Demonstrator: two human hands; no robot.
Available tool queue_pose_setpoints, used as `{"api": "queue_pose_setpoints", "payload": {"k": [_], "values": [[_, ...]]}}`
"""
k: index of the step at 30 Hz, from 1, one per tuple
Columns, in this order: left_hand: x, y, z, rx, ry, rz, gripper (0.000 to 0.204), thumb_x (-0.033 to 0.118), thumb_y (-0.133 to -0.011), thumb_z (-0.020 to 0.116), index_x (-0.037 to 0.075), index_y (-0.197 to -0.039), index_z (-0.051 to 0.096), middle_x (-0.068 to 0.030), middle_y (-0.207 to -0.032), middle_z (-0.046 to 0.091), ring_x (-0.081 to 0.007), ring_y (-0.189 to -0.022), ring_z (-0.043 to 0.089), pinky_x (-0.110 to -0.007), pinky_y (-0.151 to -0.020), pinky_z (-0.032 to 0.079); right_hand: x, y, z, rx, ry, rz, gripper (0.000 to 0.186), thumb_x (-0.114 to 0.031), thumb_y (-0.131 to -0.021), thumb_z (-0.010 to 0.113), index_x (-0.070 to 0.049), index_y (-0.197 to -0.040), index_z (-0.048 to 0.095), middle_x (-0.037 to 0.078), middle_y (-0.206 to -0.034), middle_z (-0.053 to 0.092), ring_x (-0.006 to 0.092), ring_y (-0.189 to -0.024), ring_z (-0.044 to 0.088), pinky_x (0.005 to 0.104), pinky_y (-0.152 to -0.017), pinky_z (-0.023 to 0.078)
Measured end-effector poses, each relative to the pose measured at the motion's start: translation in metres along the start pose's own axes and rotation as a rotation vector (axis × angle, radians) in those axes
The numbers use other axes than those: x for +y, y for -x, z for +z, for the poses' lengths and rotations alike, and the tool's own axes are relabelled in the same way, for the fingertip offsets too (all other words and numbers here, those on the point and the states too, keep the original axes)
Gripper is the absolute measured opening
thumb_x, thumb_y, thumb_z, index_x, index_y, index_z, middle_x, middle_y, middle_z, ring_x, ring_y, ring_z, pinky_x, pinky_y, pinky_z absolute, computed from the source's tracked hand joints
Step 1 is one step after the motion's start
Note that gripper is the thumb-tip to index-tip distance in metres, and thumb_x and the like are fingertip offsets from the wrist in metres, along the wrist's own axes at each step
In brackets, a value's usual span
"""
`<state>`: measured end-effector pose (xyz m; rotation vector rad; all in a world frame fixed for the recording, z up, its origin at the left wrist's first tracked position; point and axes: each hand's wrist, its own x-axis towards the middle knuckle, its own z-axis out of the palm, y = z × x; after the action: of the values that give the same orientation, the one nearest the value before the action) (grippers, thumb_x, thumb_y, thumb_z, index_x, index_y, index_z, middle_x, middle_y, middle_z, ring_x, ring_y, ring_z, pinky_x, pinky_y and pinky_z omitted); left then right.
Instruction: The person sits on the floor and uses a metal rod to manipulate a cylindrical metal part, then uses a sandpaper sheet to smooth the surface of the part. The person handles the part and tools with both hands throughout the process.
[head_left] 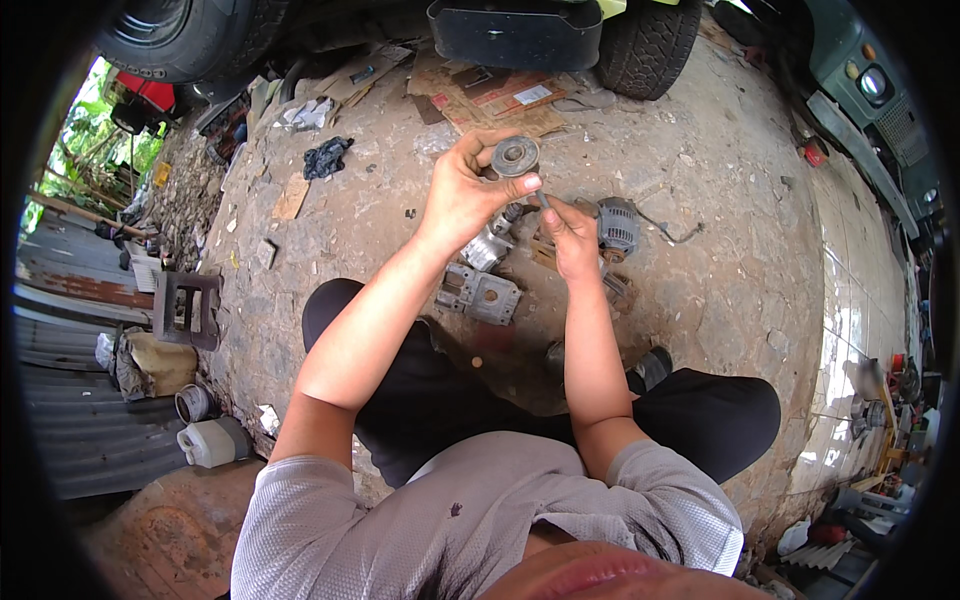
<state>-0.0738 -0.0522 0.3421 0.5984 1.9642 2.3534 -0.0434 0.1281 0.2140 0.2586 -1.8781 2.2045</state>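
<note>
My left hand (462, 195) is closed round a grey, round metal disc (514, 168) with a hole in its middle, held up before me. My right hand (574, 238) pinches a thin dark rod (543, 200) just below the disc, near my left thumb. Whether the rod joins the disc or is a separate tool, I cannot tell. Beneath my hands lie a flat metal casing (480, 294) and a silver metal part (487, 250), partly covered. A grey slotted housing (618, 228) with a dark cable (684, 236) sits right of my right hand.
Flattened cardboard (490, 100) and a black crumpled bag (327, 157) lie on the concrete ahead. A vehicle tyre (650, 48) stands at the far side. Left are a metal stand (188, 308) and a white jug (213, 443). Another vehicle (872, 95) is at the far right.
</note>
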Motion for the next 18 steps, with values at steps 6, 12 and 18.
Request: {"api": "queue_pose_setpoints", "payload": {"k": [6,12,18], "values": [[0.003,0.003,-0.001,0.016,-0.105,0.023,0.058,0.005,-0.082,0.087,-0.006,-0.129,0.057,-0.0126,-0.110,0.075,-0.0131,-0.099,0.070,-0.028,-0.086,0.059,-0.007,0.002,0.001,-0.006,-0.027,0.029,0.041,-0.034,-0.098,0.073,0.001,-0.120,0.075,0.003,-0.089,0.072,0.0099,-0.082,0.059,0.0261,-0.075,0.047],[0.004,0.005,0.004,0.048,-0.056,0.035,0.055,0.005,-0.083,0.086,-0.006,-0.129,0.057,-0.0123,-0.112,0.074,-0.0127,-0.102,0.069,-0.027,-0.088,0.057,-0.002,0.000,0.004,0.129,0.193,-0.102,0.041,-0.032,-0.099,0.073,0.002,-0.121,0.074,0.004,-0.096,0.073,0.0113,-0.090,0.063,0.0273,-0.083,0.049],[0.004,0.005,0.008,0.131,0.075,0.011,0.051,0.002,-0.087,0.082,-0.006,-0.130,0.056,-0.0123,-0.116,0.072,-0.0141,-0.106,0.067,-0.027,-0.092,0.056,0.002,0.000,0.008,0.039,-0.183,0.064,0.037,-0.028,-0.101,0.069,0.001,-0.123,0.071,0.003,-0.095,0.068,0.0130,-0.089,0.060,0.0288,-0.078,0.048]]}}
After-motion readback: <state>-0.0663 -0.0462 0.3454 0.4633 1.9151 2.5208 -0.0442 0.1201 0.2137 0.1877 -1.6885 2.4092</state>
